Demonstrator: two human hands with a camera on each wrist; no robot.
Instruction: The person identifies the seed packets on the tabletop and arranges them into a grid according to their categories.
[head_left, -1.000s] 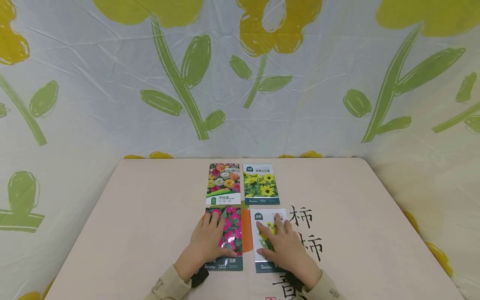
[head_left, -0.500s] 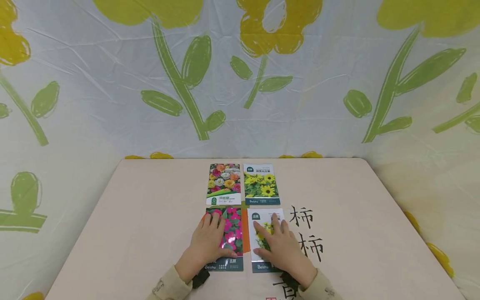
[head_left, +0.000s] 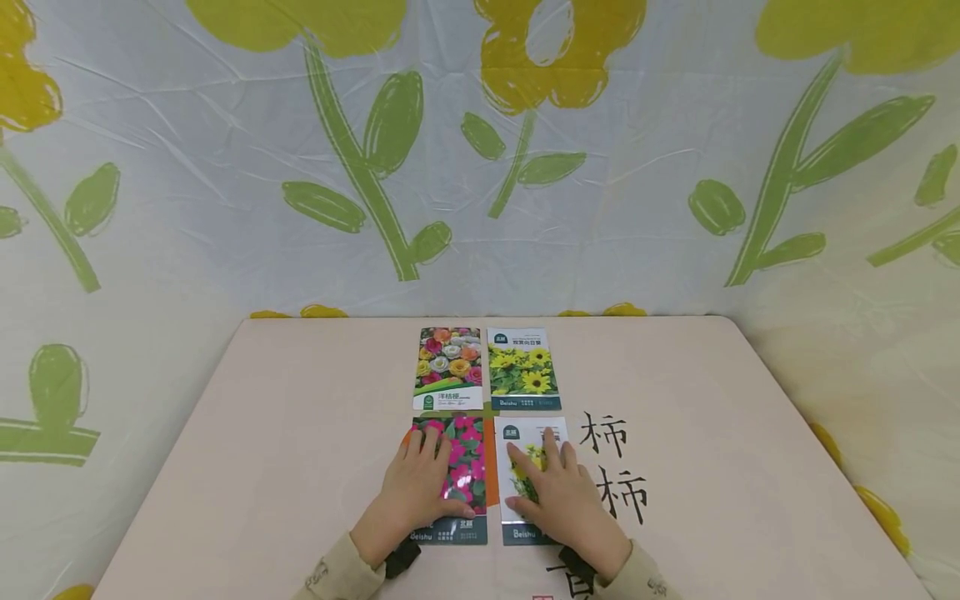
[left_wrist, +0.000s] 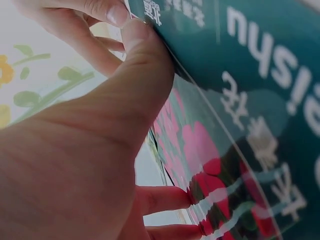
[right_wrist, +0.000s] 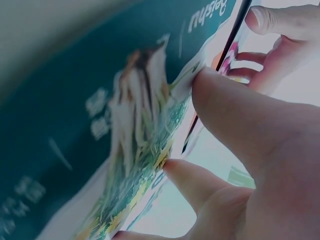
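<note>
My left hand [head_left: 411, 487] rests with its fingertips and thumb on a seed packet printed with pink flowers [head_left: 468, 475]. In the left wrist view its thumb presses near the packet's dark green band [left_wrist: 200, 55]. Beside it, my right hand [head_left: 570, 496] lies with spread fingers on a white seed packet [head_left: 513, 479] with yellow flowers. The right wrist view shows thumb and fingertips touching that packet's printed face [right_wrist: 140, 110]. A narrow gap separates the two packets. Each hand hides part of its packet.
Behind these lie a packet with multicoloured blooms [head_left: 447, 367] and a yellow sunflower packet [head_left: 522, 367], side by side. Black brush characters [head_left: 622, 492] and an orange patch [head_left: 492, 467] mark the pale pink tabletop [head_left: 285, 433]. A flower-printed cloth [head_left: 600, 242] hangs beyond.
My right hand has slid the white packet slightly left, toward the pink-flower one, mostly in the first half second. The left hand stays nearly in place.
</note>
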